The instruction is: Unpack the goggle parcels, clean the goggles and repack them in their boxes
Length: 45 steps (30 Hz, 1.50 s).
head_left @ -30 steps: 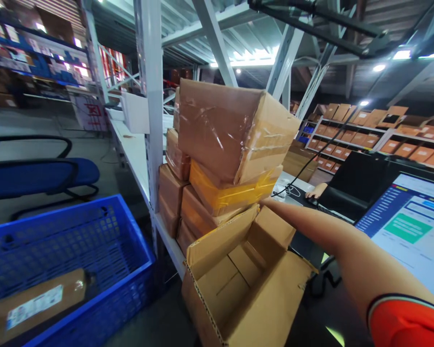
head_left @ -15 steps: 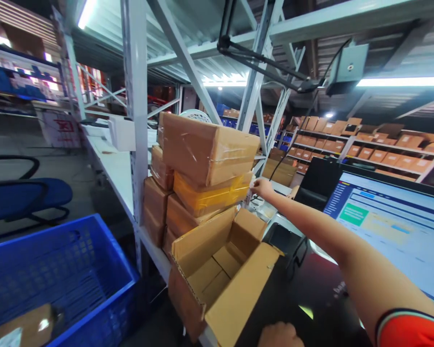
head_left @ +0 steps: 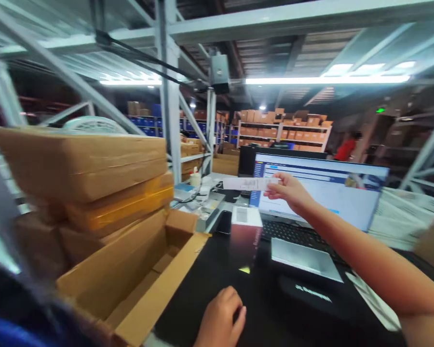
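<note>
— Where does the right arm sit?

— It comes in from the lower right, a bare forearm stretched out over the black desk (head_left: 217, 279) and rising toward the screen. The right hand (head_left: 288, 193) is at the far end of it, raised in the air with the wrist nearly straight.

— Is it holding anything?

— Yes, a paper slip (head_left: 250, 183). Thumb and fingertips pinch its right end, and the other fingers are loosely folded.

— How does the slip lie?

— It is long and narrow, its length running left to right, nearly level. The free end points left, toward the stack of taped boxes (head_left: 83, 164). The slip hangs in front of the left edge of the monitor (head_left: 332, 193), above a small white-topped box (head_left: 246, 219) that stands on the desk. There is print on it, too blurred to read.

— And the left hand?

— The left hand (head_left: 220, 320) is low, at the near edge of the desk, knuckles up and fingers curled down onto the black surface. I cannot tell whether anything is under them.

— What is around it?

— An open cardboard box (head_left: 141, 274) is just to its left, flaps spread, tipped against the stack. A keyboard (head_left: 292, 233) sits below the monitor with a grey plate (head_left: 304, 258) in front of it, and a phone (head_left: 224, 222) lies beside the small box.
</note>
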{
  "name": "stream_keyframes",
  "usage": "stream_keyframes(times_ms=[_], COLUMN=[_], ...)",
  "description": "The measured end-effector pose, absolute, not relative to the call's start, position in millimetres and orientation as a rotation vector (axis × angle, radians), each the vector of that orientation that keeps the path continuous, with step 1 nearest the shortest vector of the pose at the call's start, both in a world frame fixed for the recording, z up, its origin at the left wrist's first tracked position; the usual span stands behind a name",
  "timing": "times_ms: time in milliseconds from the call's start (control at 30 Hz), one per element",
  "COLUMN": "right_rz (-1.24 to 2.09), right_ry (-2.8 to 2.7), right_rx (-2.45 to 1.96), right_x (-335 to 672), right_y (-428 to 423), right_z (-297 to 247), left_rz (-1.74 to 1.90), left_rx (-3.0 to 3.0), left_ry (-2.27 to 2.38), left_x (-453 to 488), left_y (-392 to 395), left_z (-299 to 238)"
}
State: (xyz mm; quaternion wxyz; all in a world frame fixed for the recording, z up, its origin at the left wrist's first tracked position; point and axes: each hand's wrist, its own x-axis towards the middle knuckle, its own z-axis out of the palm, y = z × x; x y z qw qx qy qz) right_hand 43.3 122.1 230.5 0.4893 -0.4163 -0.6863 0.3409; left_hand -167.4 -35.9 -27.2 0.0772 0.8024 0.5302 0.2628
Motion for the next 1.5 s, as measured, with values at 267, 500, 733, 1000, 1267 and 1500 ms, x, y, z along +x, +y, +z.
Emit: stream_keyframes(times_ms=[267, 500, 733, 1000, 1267, 1500], right_rz=[0.777, 0.74, 0.404, 0.142, 0.069, 0.058], right_ry=[-1.446, -1.598, -1.941, -2.148, -2.544, -2.682], right_rx=[-1.39, -1.531, -1.7, -1.805, -1.43, -1.445], right_x=[203.3, 212.6, 208.0, 238.6, 226.7, 193.1], right_y=[31.6, 41.9, 50.6, 24.3, 37.4, 65.2], right_z=[116.2, 86.4, 92.5, 119.5, 102.0, 107.8], left_rz=[1.266, 1.134, 1.007, 0.836, 0.954, 0.946], left_rx=[2.736, 2.917, 2.782, 2.589, 2.572, 2.572], left_ry=[0.961, 1.007, 1.195, 1.15, 1.006, 0.989], left_x=[-109.8, -58.2, -46.7, -49.4, -53.6, -55.5], left_y=[-33.3, -2.9, 25.7, 39.2, 35.0, 25.3], left_z=[33.2, 47.0, 41.7, 17.2, 7.6, 8.2])
